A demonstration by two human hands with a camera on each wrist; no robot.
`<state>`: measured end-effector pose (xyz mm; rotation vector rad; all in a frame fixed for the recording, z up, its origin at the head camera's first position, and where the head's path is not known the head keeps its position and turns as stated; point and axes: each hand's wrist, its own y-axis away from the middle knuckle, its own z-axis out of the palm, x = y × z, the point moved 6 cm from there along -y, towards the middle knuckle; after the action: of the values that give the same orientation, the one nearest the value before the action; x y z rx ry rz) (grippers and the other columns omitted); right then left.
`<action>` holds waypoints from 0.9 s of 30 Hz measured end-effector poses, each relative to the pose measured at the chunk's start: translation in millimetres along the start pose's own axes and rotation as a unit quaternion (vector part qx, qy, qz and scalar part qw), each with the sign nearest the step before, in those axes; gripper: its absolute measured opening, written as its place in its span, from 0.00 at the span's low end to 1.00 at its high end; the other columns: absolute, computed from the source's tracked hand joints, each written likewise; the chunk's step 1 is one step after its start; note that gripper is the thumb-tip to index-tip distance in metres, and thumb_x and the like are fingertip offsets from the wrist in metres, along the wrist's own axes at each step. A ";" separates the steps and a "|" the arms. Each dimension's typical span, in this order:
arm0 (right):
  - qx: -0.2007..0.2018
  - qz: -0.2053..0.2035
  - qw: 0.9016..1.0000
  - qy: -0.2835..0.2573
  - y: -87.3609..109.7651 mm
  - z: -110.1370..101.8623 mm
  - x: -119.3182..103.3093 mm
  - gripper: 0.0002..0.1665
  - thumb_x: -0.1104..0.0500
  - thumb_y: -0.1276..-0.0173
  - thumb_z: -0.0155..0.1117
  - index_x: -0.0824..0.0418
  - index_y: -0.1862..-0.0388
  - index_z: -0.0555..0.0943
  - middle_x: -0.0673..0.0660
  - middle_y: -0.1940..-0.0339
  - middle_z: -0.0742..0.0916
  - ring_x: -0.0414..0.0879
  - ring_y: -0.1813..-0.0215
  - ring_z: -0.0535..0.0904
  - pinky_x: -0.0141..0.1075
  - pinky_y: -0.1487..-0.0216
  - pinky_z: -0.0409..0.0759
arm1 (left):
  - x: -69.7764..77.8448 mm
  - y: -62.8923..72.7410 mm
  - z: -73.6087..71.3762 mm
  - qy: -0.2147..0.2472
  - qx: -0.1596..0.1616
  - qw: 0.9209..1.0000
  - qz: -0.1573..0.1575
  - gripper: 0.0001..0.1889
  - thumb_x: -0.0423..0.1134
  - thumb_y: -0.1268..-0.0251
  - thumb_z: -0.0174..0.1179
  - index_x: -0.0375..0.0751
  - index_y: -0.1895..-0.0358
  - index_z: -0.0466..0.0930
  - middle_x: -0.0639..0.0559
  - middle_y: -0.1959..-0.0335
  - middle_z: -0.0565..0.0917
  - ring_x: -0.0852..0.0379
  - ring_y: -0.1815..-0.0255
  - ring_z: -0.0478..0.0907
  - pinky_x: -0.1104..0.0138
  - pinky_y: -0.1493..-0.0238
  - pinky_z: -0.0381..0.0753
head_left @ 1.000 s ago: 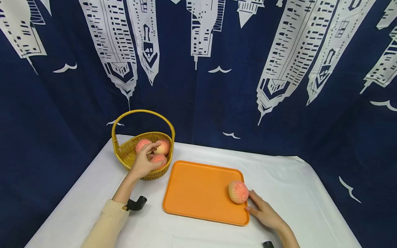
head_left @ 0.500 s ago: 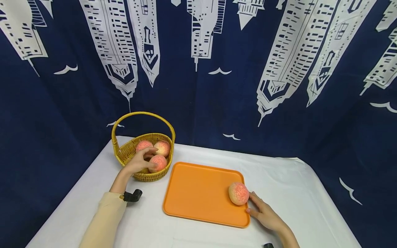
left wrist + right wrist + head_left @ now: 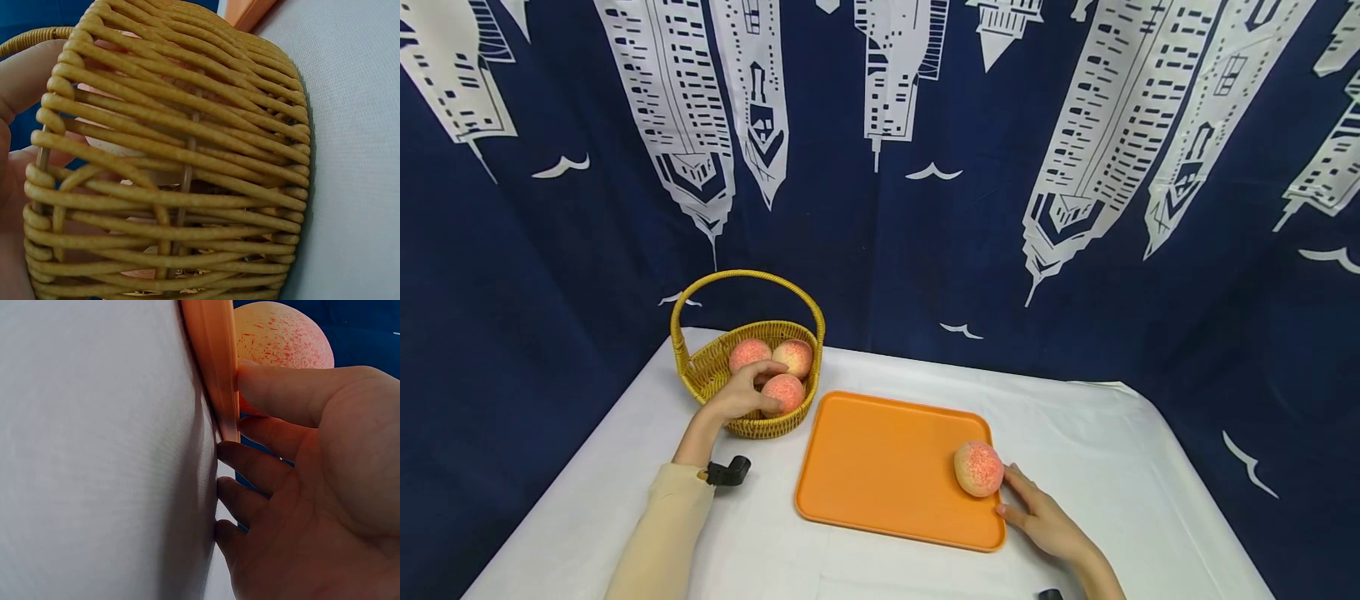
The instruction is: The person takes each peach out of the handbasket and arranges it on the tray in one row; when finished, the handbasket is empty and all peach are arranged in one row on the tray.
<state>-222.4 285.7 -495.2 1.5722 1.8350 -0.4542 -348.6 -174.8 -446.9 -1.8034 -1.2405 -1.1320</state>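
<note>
In the head view a yellow wicker basket holds three pink and cream peaches. My left hand reaches over its rim, with thumb and fingers curved around the front peach. Behind that one lie the back-left peach and the back-right peach. From the left wrist, the basket's weave hides most of the grip. My right hand touches the right edge of an orange tray, its fingers extended. Beside those fingertips a single peach sits on the tray.
A white cloth covers the table under the basket and tray. Behind it hangs a dark blue curtain printed with white buildings. The basket's tall arched handle rises above the peaches.
My left hand has drawn back leftward across the basket, then shifted slightly right, thumb staying at the front peach. My right hand and the tray have kept their places.
</note>
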 end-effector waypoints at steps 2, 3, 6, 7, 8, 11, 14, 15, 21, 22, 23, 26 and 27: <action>0.001 0.002 1.000 0.001 -0.2 0.0 -0.3 0.42 0.50 0.31 0.62 0.67 0.25 0.60 0.72 0.24 0.58 0.69 0.23 0.48 0.67 0.29 0.47 | -0.4 -0.5 0.1 -0.005 0.001 1.000 -0.004 0.34 0.28 0.49 0.68 0.28 0.35 0.68 0.30 0.40 0.73 0.42 0.46 0.73 0.65 0.52 0.76; 0.001 0.002 1.000 0.002 -0.3 0.0 -0.4 0.42 0.50 0.32 0.62 0.67 0.25 0.60 0.72 0.24 0.58 0.69 0.23 0.48 0.67 0.29 0.46 | -0.5 -0.8 0.4 -0.005 0.001 1.000 -0.006 0.34 0.28 0.49 0.68 0.28 0.35 0.68 0.30 0.40 0.72 0.42 0.45 0.73 0.64 0.51 0.77; 0.003 0.003 1.000 0.003 -0.4 -0.1 -0.6 0.42 0.51 0.32 0.62 0.67 0.25 0.61 0.72 0.24 0.58 0.69 0.23 0.48 0.67 0.28 0.46 | -1.4 -1.7 1.2 -0.009 0.000 1.000 -0.013 0.34 0.28 0.49 0.68 0.28 0.35 0.68 0.30 0.38 0.72 0.41 0.44 0.73 0.62 0.49 0.77; 0.003 0.002 1.000 0.003 -0.4 -0.1 -0.5 0.42 0.51 0.32 0.62 0.67 0.25 0.61 0.72 0.24 0.58 0.69 0.23 0.48 0.67 0.28 0.47 | -1.8 -1.9 1.7 -0.011 -0.001 1.000 -0.016 0.34 0.28 0.49 0.68 0.28 0.35 0.68 0.30 0.38 0.72 0.41 0.44 0.73 0.61 0.48 0.77; 0.004 0.002 1.000 0.002 -0.4 -0.2 -0.5 0.42 0.51 0.32 0.62 0.68 0.25 0.61 0.72 0.24 0.58 0.69 0.23 0.48 0.66 0.28 0.47 | -2.4 -2.2 2.0 -0.011 -0.001 1.000 -0.017 0.34 0.28 0.49 0.69 0.28 0.35 0.68 0.30 0.38 0.72 0.42 0.44 0.73 0.61 0.48 0.77; 0.004 0.001 1.000 0.001 -0.3 -0.2 -0.3 0.42 0.51 0.32 0.62 0.68 0.25 0.61 0.72 0.24 0.58 0.69 0.23 0.48 0.66 0.28 0.47 | -3.9 -2.8 2.0 -0.014 0.003 1.000 -0.020 0.34 0.29 0.49 0.69 0.28 0.36 0.69 0.31 0.38 0.72 0.43 0.46 0.74 0.62 0.50 0.78; 0.003 -0.001 1.000 0.000 -0.5 0.1 -0.1 0.42 0.51 0.32 0.62 0.68 0.25 0.61 0.72 0.24 0.58 0.69 0.22 0.48 0.67 0.28 0.46 | -4.9 -2.5 1.7 -0.010 0.007 1.000 -0.020 0.33 0.28 0.49 0.69 0.28 0.36 0.69 0.30 0.40 0.73 0.45 0.50 0.75 0.64 0.54 0.77; 0.003 -0.002 1.000 -0.001 -0.6 0.2 0.0 0.42 0.51 0.32 0.62 0.68 0.25 0.60 0.72 0.24 0.58 0.69 0.22 0.48 0.67 0.28 0.46 | -5.1 -2.3 1.7 -0.009 0.009 1.000 -0.021 0.33 0.27 0.49 0.68 0.28 0.37 0.69 0.30 0.40 0.73 0.45 0.51 0.75 0.65 0.55 0.77; 0.002 -0.008 1.000 0.002 -1.1 0.0 0.4 0.42 0.51 0.32 0.62 0.68 0.25 0.60 0.73 0.24 0.58 0.69 0.23 0.48 0.66 0.28 0.47 | -3.2 -0.2 -0.7 -0.006 0.040 0.999 -0.021 0.33 0.28 0.50 0.67 0.30 0.36 0.70 0.31 0.38 0.72 0.43 0.46 0.73 0.61 0.47 0.75; 0.002 -0.008 1.000 0.002 -1.1 -0.2 0.5 0.42 0.50 0.32 0.62 0.67 0.25 0.60 0.73 0.24 0.58 0.69 0.23 0.48 0.66 0.28 0.47 | -2.2 0.4 -1.8 -0.005 0.049 0.999 -0.020 0.34 0.28 0.50 0.68 0.31 0.36 0.70 0.32 0.38 0.72 0.42 0.45 0.73 0.61 0.47 0.75; 0.002 -0.008 1.000 0.003 -1.1 -0.3 0.7 0.42 0.50 0.32 0.62 0.67 0.25 0.60 0.73 0.24 0.58 0.69 0.23 0.49 0.66 0.28 0.47 | -1.1 1.0 -2.9 0.000 0.059 0.998 -0.019 0.34 0.28 0.50 0.68 0.32 0.35 0.70 0.32 0.37 0.72 0.42 0.45 0.73 0.62 0.47 0.74; 0.002 -0.008 1.000 0.005 -1.0 -0.5 0.7 0.42 0.50 0.31 0.62 0.67 0.25 0.60 0.73 0.24 0.58 0.69 0.23 0.49 0.66 0.28 0.48 | 4.0 3.5 -5.4 0.017 0.081 0.997 -0.005 0.35 0.28 0.49 0.67 0.31 0.34 0.68 0.32 0.35 0.70 0.41 0.44 0.73 0.65 0.49 0.75; 0.002 -0.008 1.000 0.005 -1.1 -0.5 0.6 0.42 0.50 0.31 0.62 0.67 0.25 0.60 0.73 0.24 0.58 0.69 0.23 0.49 0.66 0.28 0.48 | 6.0 4.6 -6.0 0.025 0.087 0.996 -0.001 0.35 0.28 0.49 0.67 0.31 0.33 0.68 0.32 0.35 0.70 0.41 0.43 0.73 0.66 0.50 0.75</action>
<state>-223.6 286.3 -495.4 1.5661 1.8561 -0.4583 -344.9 -179.3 -439.2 -1.6353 -1.2722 -1.0299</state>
